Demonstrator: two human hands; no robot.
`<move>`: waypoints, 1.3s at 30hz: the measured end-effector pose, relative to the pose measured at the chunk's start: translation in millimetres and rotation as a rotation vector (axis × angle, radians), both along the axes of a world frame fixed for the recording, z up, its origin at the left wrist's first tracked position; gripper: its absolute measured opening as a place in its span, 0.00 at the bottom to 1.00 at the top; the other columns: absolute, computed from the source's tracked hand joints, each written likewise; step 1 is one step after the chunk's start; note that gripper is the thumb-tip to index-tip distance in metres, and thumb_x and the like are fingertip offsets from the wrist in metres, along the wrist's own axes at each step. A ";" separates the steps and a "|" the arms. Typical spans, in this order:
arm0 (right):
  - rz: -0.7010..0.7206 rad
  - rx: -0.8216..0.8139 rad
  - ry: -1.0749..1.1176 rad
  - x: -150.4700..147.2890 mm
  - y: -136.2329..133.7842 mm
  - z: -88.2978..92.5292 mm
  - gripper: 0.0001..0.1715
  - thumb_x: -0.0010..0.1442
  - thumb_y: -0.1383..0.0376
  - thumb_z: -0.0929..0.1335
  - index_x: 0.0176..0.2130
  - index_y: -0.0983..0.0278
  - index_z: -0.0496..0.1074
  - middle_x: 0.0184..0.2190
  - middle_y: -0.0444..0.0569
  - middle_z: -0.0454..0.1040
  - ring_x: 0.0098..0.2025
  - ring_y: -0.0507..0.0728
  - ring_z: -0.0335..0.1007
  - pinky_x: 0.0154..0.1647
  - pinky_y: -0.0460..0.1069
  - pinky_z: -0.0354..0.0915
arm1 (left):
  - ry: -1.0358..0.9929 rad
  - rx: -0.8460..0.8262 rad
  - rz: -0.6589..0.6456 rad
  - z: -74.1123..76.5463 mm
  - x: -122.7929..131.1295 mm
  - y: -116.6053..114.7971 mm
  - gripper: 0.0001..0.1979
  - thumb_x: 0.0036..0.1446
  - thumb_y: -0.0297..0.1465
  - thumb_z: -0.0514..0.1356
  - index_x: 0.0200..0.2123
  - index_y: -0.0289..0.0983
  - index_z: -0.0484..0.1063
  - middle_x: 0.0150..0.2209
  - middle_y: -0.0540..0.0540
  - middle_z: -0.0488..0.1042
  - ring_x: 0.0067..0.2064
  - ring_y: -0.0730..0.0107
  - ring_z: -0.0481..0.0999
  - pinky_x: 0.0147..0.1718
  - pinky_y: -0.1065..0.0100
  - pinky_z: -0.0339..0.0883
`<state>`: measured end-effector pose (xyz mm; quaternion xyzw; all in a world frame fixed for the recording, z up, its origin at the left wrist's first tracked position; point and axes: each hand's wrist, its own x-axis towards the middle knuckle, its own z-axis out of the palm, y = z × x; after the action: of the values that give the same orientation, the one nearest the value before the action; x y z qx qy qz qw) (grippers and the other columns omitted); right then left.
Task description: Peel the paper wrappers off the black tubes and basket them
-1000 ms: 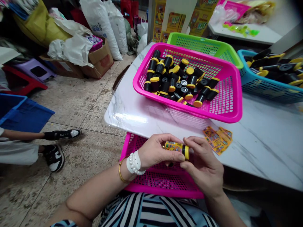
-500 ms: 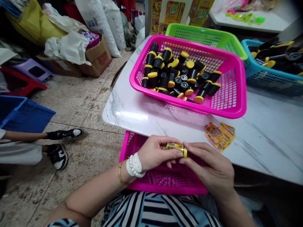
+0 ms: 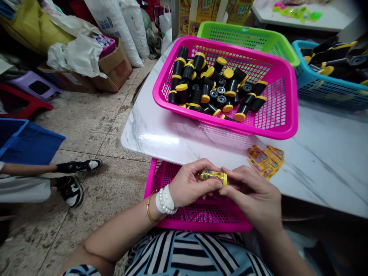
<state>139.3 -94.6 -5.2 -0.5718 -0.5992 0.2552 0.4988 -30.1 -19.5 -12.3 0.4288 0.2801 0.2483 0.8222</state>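
A small cylinder with a yellow printed wrap (image 3: 212, 176) lies sideways between my hands, above the lower pink basket (image 3: 201, 227). My left hand (image 3: 192, 184) grips its body between thumb and fingers. The thumb and fingertips of my right hand (image 3: 250, 191) pinch its yellow-capped right end. On the table, the upper pink basket (image 3: 270, 132) holds several black cylinders with yellow caps (image 3: 198, 61). Orange printed stickers or cards (image 3: 266, 161) lie on the tabletop just beyond my right hand.
Behind the upper pink basket are a green basket (image 3: 247, 32) and, at right, a blue basket (image 3: 330, 90) of black and yellow parts. The white marbled table (image 3: 322, 165) has a rounded left corner. At left, a person's shoes (image 3: 70, 191) rest near a blue bin (image 3: 37, 143).
The camera view has shifted slightly. Both hands keep hold of the yellow-wrapped cylinder, which sits a little more level, with the fingers slightly readjusted around it.
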 end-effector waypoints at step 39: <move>0.169 -0.209 0.378 -1.7 -5.2 -9.1 0.17 0.62 0.60 0.75 0.50 0.58 0.80 0.46 0.52 0.79 0.39 0.55 0.81 0.37 0.48 0.80 | 0.106 -0.102 -0.025 2.5 -7.9 -10.6 0.24 0.59 0.53 0.61 0.34 0.37 0.63 0.17 0.56 0.70 0.10 0.82 0.61 0.08 0.81 0.46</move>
<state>137.6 -99.9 -14.3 -0.5100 -0.5116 0.4591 0.5171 -38.0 -30.2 -9.8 0.4024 0.3303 0.2001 0.8301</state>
